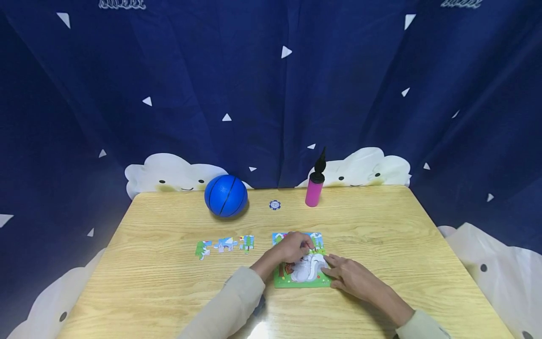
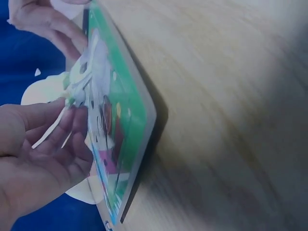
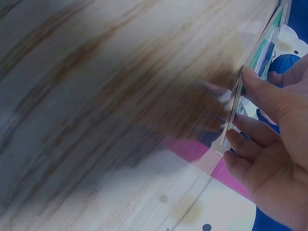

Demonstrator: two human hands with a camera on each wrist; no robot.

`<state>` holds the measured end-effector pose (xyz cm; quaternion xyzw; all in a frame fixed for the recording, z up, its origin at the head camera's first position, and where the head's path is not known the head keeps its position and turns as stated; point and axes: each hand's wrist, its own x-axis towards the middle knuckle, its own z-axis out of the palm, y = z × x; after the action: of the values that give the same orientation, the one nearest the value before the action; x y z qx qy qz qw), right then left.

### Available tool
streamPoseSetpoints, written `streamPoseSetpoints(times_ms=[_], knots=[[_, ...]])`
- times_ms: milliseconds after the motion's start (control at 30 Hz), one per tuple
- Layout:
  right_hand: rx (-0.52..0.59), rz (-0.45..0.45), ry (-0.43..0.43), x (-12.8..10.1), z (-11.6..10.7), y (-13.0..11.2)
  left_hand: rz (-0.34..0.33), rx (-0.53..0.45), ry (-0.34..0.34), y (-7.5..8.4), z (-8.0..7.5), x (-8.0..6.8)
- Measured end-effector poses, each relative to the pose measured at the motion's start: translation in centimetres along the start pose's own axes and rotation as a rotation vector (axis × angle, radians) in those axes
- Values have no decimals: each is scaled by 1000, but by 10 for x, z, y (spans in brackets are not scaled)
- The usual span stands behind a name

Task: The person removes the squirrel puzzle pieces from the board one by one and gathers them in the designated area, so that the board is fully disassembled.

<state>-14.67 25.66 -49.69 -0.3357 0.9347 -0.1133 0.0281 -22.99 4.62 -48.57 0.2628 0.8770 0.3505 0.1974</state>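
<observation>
Pinching a jigsaw piece [image 2: 49, 129] in the left hand [image 1: 293, 247] over the squirrel puzzle board [image 1: 302, 284], central on the table [image 1: 406, 226], and touching its right edge with a relaxed right hand [image 1: 351, 277]: judged at risk of misfit from tilt, or slippage from light bracing.

The puzzle [image 1: 302, 274] is green, blue and grey; at its ten o'clock, the ball [image 1: 226, 196] is blue with black lines.

The wood-grained table [image 1: 381, 226] looks smooth and glossy; on it, a card-like puzzle [image 1: 302, 274] and plastic-looking pump [image 1: 314, 193]; behind it, matt cloth curtain [image 1: 211, 70].
</observation>
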Motion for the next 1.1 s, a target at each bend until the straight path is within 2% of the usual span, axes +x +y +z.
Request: streamPoseSetpoints(times_ms=[167,300,467,733,800,1100], knots=[[1,-3,1,0,0,0,48,-15,66,0,4,1],[6,-9,5,1,0,0,67,-7,78,-2,5,2],[8,-13,8,1,0,0,89,-6,82,-5,0,1],[16,-3,-13,2,0,0,96,-42,84,-11,-21,-11],[16,0,-12,1,0,0,96,-44,86,-17,-27,-16],[24,8,-6,-1,-2,0,23,-43,89,-50,-55,-44]])
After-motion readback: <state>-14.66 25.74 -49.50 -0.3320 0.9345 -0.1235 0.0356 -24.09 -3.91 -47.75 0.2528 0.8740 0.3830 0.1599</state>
